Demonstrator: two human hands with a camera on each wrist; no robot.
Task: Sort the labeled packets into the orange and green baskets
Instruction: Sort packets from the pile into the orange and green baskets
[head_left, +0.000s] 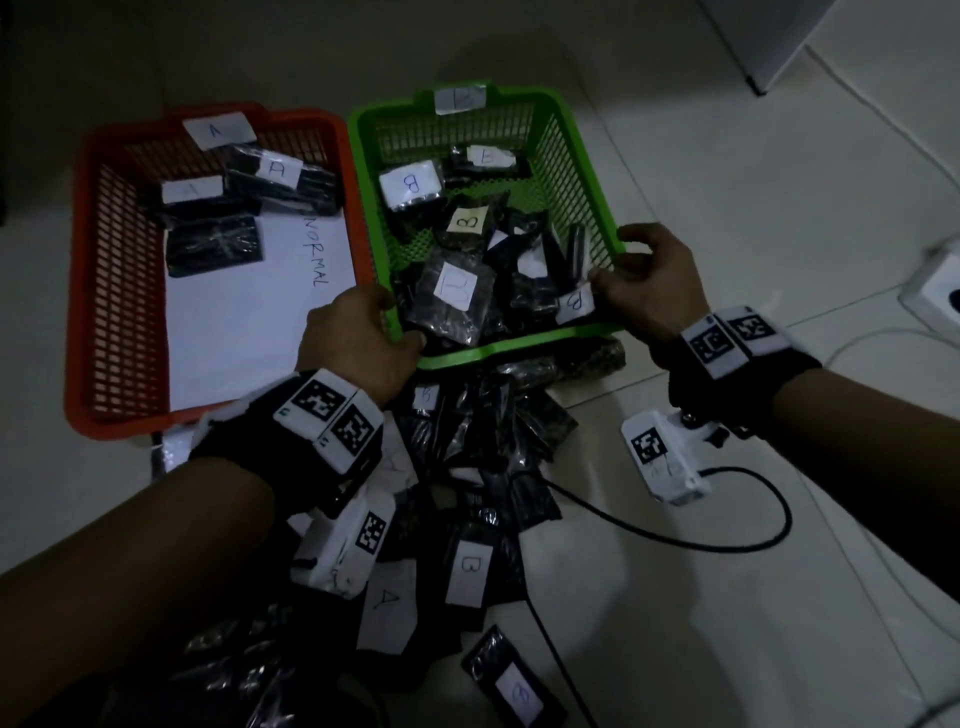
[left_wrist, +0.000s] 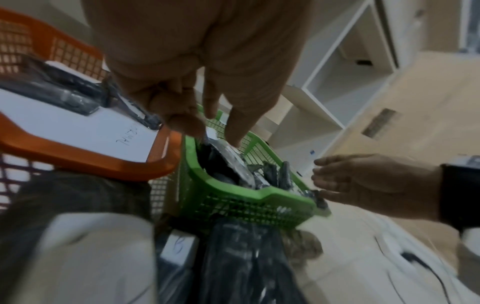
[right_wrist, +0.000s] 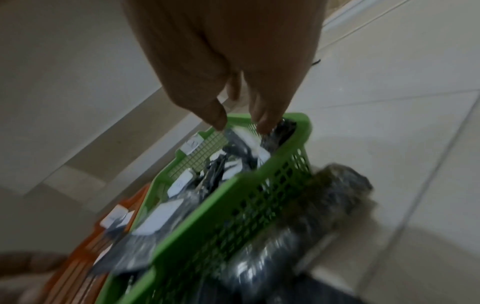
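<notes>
The orange basket (head_left: 83, 291), tagged A, holds three black packets and a white sheet. To its right the green basket (head_left: 519, 348), tagged B, is full of several B packets (head_left: 457, 291). My left hand (head_left: 400, 322) grips its near left corner, fingers curled over the rim and thumb along the front edge. My right hand (head_left: 613, 260) is at the near right corner with fairly straight fingers, its tips touching a B packet (head_left: 574, 304). Both wrist views are blurred; fingers of the left hand (left_wrist: 207, 123) and right hand (right_wrist: 241, 121) point down into the green basket (left_wrist: 233, 191) (right_wrist: 207, 205).
Loose black packets (head_left: 467, 441) marked A or B lie heaped on the tiled floor in front of the baskets, some under the green basket's front edge. A black cable (head_left: 727, 540) loops at the right. A white socket block (head_left: 940, 286) sits far right, and a white cabinet (head_left: 779, 41) stands behind.
</notes>
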